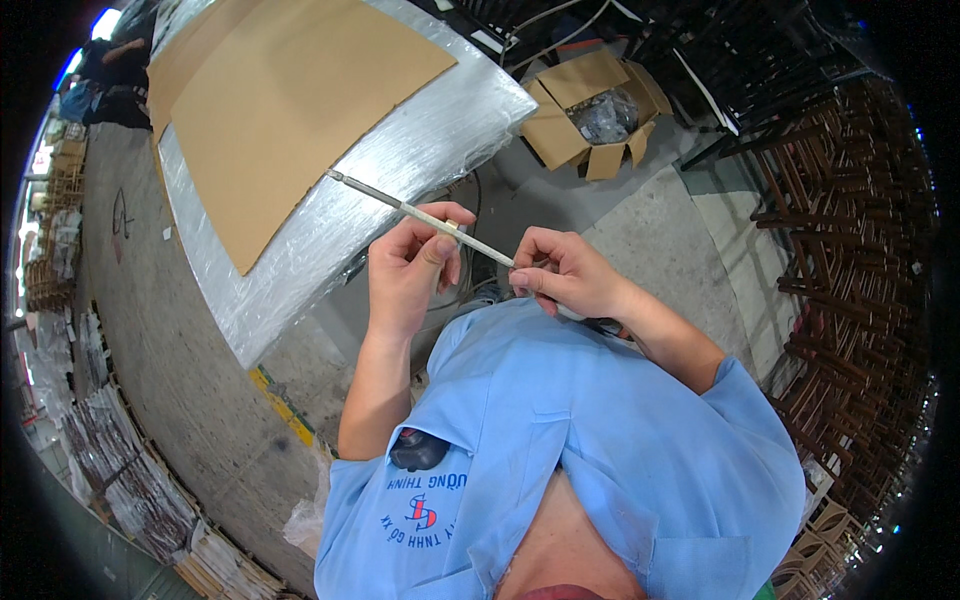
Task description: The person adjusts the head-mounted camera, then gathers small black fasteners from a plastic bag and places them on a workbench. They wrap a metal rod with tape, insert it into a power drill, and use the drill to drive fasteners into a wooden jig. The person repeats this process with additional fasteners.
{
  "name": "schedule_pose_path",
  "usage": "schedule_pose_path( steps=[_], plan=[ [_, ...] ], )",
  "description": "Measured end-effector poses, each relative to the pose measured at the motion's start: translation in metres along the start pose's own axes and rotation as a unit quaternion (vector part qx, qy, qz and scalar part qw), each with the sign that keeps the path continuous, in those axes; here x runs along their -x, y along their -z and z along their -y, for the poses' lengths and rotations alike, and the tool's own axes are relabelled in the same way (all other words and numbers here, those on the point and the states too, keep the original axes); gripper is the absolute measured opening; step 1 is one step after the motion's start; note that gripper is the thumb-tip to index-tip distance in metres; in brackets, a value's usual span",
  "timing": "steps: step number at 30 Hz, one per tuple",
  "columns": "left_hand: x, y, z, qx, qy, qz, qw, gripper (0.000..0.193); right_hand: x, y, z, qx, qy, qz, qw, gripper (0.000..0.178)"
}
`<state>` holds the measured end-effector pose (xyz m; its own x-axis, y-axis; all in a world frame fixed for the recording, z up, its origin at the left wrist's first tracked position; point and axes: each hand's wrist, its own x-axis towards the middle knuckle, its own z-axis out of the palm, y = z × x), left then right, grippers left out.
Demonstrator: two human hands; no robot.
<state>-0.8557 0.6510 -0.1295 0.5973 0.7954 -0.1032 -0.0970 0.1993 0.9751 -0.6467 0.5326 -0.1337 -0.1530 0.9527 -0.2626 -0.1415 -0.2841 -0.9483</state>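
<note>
A long thin rod (472, 241), pale along most of its length with a grey, metal-looking far end, slants between my two hands in front of my chest. My left hand (408, 268) is closed around its middle, thumb and fingers pinching it. Beside those fingertips, a small tan piece (452, 226) shows against the rod; what it is I cannot make out. At the near end, my right hand (568, 272) pinches the rod between thumb and curled fingers. The rod's far tip reaches over the edge of a plastic-wrapped stack (470, 120).
Brown cardboard sheets (300, 90) lie on the wrapped stack. An open cardboard box (560, 135) with clear plastic bags stands beyond it on the floor. Dark wooden frames (840, 240) are piled at the right. Wrapped bundles (125, 470) line the left, and a person (110, 75) is at the far left.
</note>
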Motion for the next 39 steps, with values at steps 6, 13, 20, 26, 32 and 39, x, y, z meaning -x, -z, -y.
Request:
schedule_pose_path(
  steps=[6,13,20,26,32,39],
  plan=[
    [-0.002,0.000,0.000,0.009,-0.022,0.005,1.000,0.039,-0.001,0.002,0.000,0.020,0.016,0.013,1.000,0.023],
    [-0.003,0.000,-0.004,0.020,-0.018,0.020,0.999,0.036,-0.001,0.003,0.003,0.027,0.013,0.008,1.000,0.025],
    [-0.005,-0.001,-0.001,0.044,-0.049,0.021,0.998,0.022,-0.003,0.008,0.002,0.060,0.024,0.037,0.997,0.035],
    [-0.007,-0.002,-0.001,0.058,-0.074,0.030,0.995,0.018,-0.003,0.012,0.006,0.011,0.003,0.067,0.998,0.030],
    [-0.004,-0.012,-0.018,0.057,-0.098,-0.019,0.993,0.014,-0.005,0.000,0.011,0.005,0.044,0.011,0.999,0.024],
    [-0.004,-0.021,-0.031,0.036,-0.120,-0.068,0.990,0.015,-0.005,-0.003,0.016,0.017,0.078,-0.004,0.997,0.021]
  ],
)
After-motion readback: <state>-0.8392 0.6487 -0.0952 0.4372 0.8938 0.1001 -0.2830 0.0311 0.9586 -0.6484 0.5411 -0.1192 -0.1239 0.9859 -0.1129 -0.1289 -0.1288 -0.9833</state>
